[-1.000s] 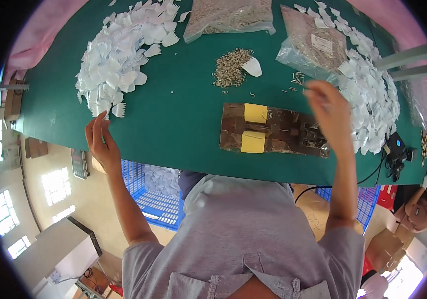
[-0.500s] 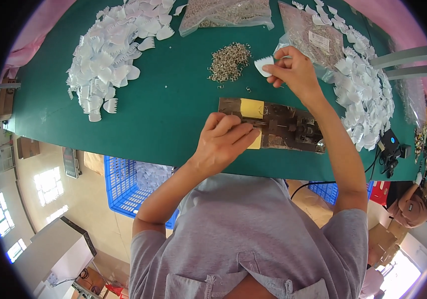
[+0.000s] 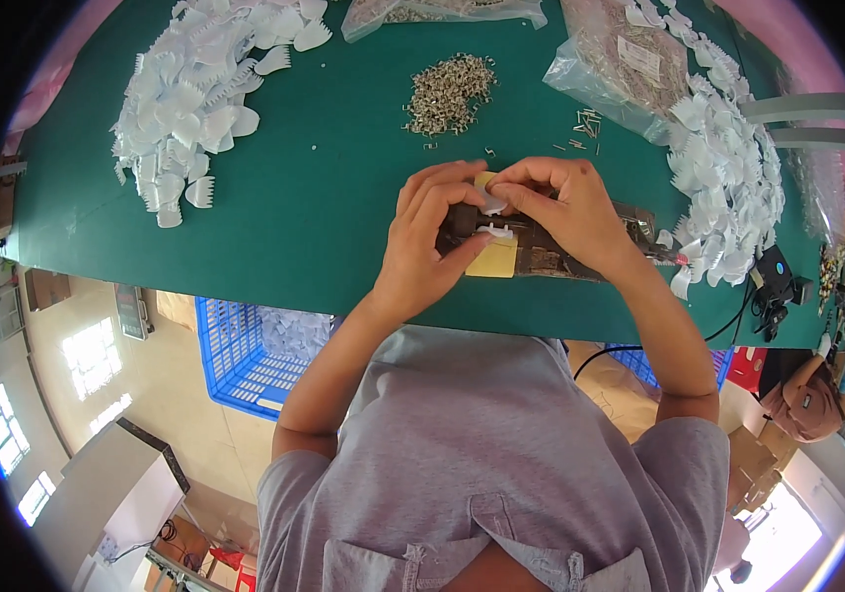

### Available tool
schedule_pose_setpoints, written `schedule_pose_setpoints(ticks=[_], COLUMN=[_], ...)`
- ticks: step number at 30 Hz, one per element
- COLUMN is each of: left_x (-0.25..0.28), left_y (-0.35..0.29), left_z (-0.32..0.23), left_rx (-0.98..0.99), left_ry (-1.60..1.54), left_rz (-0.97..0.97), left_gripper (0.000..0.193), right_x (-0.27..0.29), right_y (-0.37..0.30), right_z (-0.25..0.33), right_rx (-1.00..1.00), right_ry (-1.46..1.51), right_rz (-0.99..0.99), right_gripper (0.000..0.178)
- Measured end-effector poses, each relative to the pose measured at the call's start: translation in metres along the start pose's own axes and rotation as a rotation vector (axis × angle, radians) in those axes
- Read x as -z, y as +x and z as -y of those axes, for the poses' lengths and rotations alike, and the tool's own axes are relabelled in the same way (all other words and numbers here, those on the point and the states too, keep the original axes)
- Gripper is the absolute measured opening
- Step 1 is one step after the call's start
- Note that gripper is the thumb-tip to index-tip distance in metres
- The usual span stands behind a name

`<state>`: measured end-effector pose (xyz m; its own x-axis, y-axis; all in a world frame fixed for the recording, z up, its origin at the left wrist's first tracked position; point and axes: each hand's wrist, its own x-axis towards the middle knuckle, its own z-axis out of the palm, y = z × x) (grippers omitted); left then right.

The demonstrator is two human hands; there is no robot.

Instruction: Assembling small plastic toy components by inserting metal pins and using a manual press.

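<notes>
My two hands meet over a dark fixture (image 3: 546, 259) with yellow pads (image 3: 494, 259) at the table's near edge. My right hand (image 3: 572, 209) pinches a white toothed plastic piece (image 3: 490, 201) between thumb and fingers above the fixture. My left hand (image 3: 429, 222) curls round the fixture's left end, its thumb against another white toothed piece (image 3: 497, 233) lying there. Whether the two white pieces touch is hidden by my fingers. Just beyond lies a heap of small metal clips (image 3: 450, 94), and a few thin metal pins (image 3: 588, 125) are scattered to its right.
Heaps of white toothed pieces lie at the left (image 3: 190, 99) and right (image 3: 723, 187). Plastic bags of metal parts (image 3: 629, 69) rest at the back. A small black device (image 3: 775, 281) with cables sits at right. Below the table edge stands a blue crate (image 3: 230, 355); another person (image 3: 809, 400) is far right.
My right hand has come down and left with its white piece, from beside the metal clips to the fixture. My left hand has shifted slightly up, thumb now at a white piece.
</notes>
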<state>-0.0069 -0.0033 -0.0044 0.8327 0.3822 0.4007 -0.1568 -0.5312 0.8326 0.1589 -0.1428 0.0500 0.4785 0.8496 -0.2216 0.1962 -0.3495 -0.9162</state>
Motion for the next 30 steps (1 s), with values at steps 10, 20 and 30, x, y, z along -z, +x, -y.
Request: schedule_pose_setpoints(ticks=[10, 20, 30], left_x=[-0.002, -0.007, -0.01], left_y=[-0.005, -0.008, -0.007], left_z=[-0.001, 0.002, 0.002], left_rx=[0.246, 0.269, 0.219], left_ry=[-0.191, -0.261, -0.251], left_rz=[0.064, 0.032, 0.026], left_gripper=[0.05, 0.042, 0.048], right_x=[0.012, -0.001, -0.009], right_y=[-0.001, -0.021, -0.023], right_z=[0.014, -0.003, 0.006], right_rx=[0.161, 0.398, 0.292], right_ry=[-0.307, -0.532, -0.339], right_rz=[0.05, -0.162, -0.156], right_gripper=[0.023, 0.014, 0.008])
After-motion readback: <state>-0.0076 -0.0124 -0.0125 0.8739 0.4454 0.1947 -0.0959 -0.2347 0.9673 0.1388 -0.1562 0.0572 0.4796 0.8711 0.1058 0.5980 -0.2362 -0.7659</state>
